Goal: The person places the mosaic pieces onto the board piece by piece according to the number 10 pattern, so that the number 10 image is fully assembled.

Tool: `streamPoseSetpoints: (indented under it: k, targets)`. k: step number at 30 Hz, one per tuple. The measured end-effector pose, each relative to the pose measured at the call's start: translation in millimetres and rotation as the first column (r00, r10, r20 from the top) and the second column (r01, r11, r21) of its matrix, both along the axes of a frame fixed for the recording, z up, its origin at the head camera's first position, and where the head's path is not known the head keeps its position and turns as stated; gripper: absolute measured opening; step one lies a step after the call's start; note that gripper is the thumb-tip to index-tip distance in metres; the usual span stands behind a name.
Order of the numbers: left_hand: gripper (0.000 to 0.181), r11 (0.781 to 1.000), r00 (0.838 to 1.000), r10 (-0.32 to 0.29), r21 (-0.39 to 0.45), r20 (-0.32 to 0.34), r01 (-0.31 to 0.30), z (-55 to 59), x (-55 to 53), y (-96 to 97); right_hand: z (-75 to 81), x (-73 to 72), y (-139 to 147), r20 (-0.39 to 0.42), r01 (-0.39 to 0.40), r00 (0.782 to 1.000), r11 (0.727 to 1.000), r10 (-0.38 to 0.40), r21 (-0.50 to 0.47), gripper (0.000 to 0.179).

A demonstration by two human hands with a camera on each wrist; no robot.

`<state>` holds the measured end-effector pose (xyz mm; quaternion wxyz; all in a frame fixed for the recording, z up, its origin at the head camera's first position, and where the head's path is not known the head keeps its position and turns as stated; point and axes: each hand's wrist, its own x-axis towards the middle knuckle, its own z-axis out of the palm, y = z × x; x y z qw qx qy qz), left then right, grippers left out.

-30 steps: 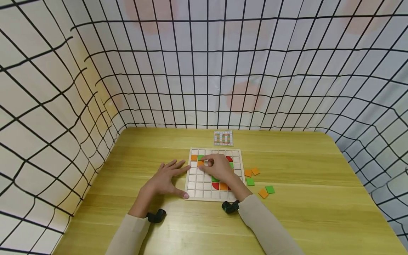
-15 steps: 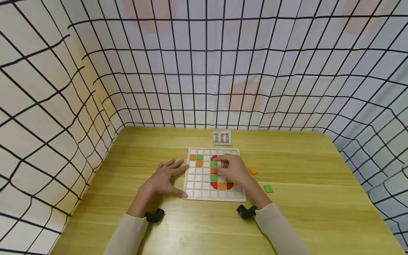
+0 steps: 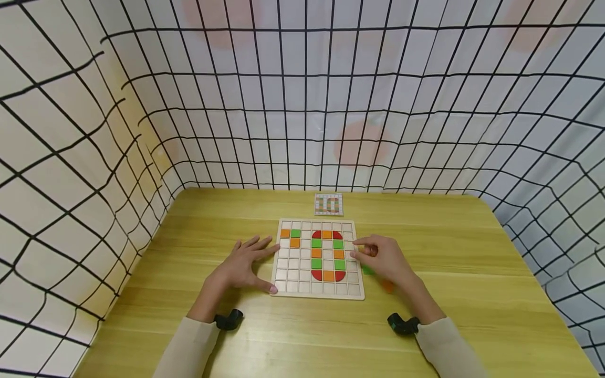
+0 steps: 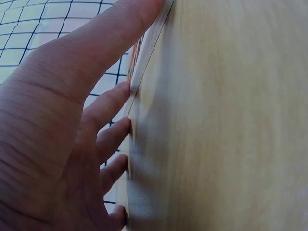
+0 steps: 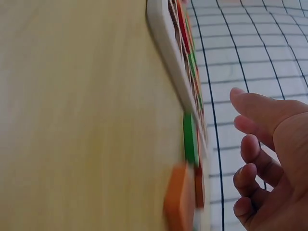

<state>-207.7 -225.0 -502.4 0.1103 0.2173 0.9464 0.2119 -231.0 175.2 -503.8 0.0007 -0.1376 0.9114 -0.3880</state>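
A white gridded board [image 3: 293, 286] lies on the wooden table. On its right half, red, green and orange tiles form a ring [image 3: 316, 264]; two orange tiles and a green tile [image 3: 295, 233] sit at its upper left. My left hand [image 3: 241, 265] spreads its fingers along the board's left side, thumb at the near corner and index finger at the edge. My right hand [image 3: 385, 257] is above the board's right edge, fingers loosely bent. In the right wrist view, nothing shows between its thumb and fingers. Below it lie a loose green tile [image 5: 190, 139] and an orange tile [image 5: 178, 199].
A small card with a coloured grid pattern [image 3: 328, 205] lies behind the board. Black wire mesh [image 3: 306, 110] with white sheeting behind it encloses the table's back and sides. The right hand and forearm hide part of the loose tiles.
My right hand has moved right, from over the board's upper left across the ring to its right edge, uncovering the whole ring. The left hand has stayed in place.
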Motion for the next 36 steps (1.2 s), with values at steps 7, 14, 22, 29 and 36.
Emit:
streamPoseSetpoints:
  k: [7, 14, 22, 29, 36]
  targets:
    - [0.112, 1.0, 1.0, -0.01, 0.002, -0.006, 0.01, -2.5, 0.7, -1.3, -6.2, 11.2, 41.4, 0.006, 0.005, 1.0, 1.0, -0.005, 0.031, 0.036]
    - [0.112, 1.0, 1.0, 0.002, 0.003, -0.005, -0.002, -4.2, 2.8, -3.2, -11.4, 22.7, 73.9, 0.007, -0.018, 1.0, 0.999, 0.018, 0.044, 0.044]
    - [0.112, 1.0, 1.0, 0.0, 0.011, -0.003, 0.0, -3.3, 3.2, -2.7, -16.4, 34.6, 107.6, 0.073, 0.014, 0.997, 0.999, -0.018, 0.05, 0.044]
    - [0.111, 1.0, 1.0, -0.003, 0.012, -0.002, 0.003, -2.1, 2.5, -1.3, -21.9, 34.2, 122.9, 0.048, 0.024, 0.998, 0.997, -0.028, 0.073, 0.035]
    - [0.113, 1.0, 1.0, -0.008, 0.005, -0.002, 0.008, -3.0, 0.1, -0.9, -24.2, 33.6, 126.7, 0.041, 0.002, 0.999, 0.998, -0.005, 0.069, 0.042]
